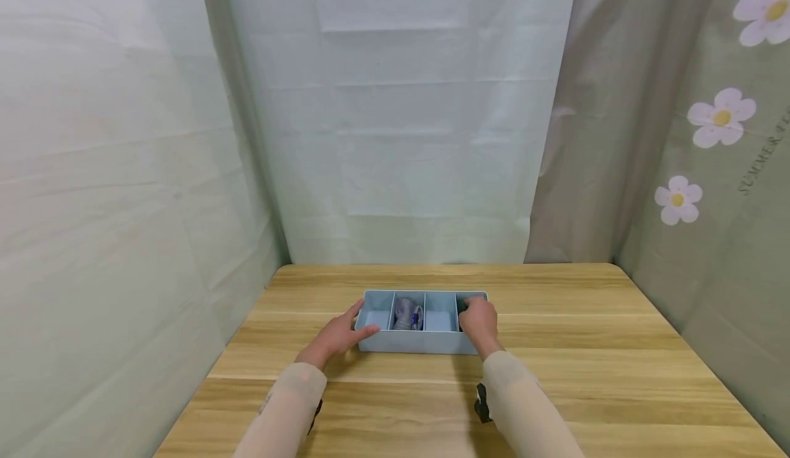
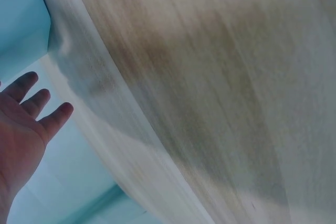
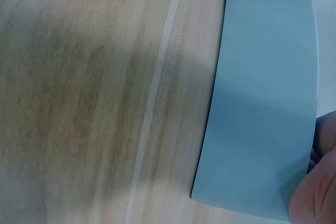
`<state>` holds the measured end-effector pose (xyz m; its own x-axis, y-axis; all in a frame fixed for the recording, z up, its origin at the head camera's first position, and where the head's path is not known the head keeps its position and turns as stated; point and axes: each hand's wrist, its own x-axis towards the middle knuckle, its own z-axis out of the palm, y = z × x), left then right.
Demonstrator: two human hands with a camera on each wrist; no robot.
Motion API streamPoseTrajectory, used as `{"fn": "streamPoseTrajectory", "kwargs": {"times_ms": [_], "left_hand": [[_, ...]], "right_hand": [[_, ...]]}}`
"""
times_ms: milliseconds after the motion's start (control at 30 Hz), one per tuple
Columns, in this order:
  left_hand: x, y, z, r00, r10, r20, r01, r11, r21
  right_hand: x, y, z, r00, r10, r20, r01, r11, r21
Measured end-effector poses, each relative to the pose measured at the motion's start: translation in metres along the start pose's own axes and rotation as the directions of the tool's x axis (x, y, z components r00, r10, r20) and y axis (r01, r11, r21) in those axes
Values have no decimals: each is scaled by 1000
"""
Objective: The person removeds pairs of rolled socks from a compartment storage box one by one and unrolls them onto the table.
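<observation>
A pale blue box (image 1: pixel 404 341) with several compartments in a row stands on the table. My left hand (image 1: pixel 339 335) is at its left end, fingers extended and thumb over the front rim; the left wrist view shows straight fingers (image 2: pixel 56 121). At the right-end compartment, my right hand (image 1: pixel 480 321) reaches in with bent fingers. Beside them a dark item (image 1: pixel 461 305) shows, mostly hidden; in the right wrist view, dark folds lie between thumb (image 3: pixel 315 195) and finger. A grey, soft-looking bundle (image 1: pixel 404 312) lies in the second compartment from the left, with a small blue-and-white thing (image 1: pixel 417 318).
The wood-grain table (image 1: pixel 555 389) reaches beyond the box on all sides. Pale curtains (image 1: pixel 407 136) hang behind and to the left, and a flowered curtain (image 1: pixel 710 252) hangs at the right. Dark bands or devices (image 1: pixel 483 403) sit at my sleeves.
</observation>
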<state>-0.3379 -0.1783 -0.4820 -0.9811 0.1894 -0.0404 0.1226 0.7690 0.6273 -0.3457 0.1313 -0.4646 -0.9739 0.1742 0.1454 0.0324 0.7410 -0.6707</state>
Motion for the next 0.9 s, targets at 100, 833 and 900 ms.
{"fn": "streamPoseTrajectory", "kwargs": {"times_ms": [100, 833, 900], "left_hand": [[0, 1, 0, 1000, -7, -4, 7, 1000, -5], [-4, 8, -3, 1000, -13, 5, 13, 1000, 18], [-5, 10, -5, 1000, -7, 10, 7, 1000, 17]], "right_hand": [[-1, -1, -1, 1000, 17, -14, -17, 999, 28], [1, 1, -8, 994, 98, -55, -77, 947, 311], [2, 2, -10, 993, 91, -76, -63, 947, 315]]}}
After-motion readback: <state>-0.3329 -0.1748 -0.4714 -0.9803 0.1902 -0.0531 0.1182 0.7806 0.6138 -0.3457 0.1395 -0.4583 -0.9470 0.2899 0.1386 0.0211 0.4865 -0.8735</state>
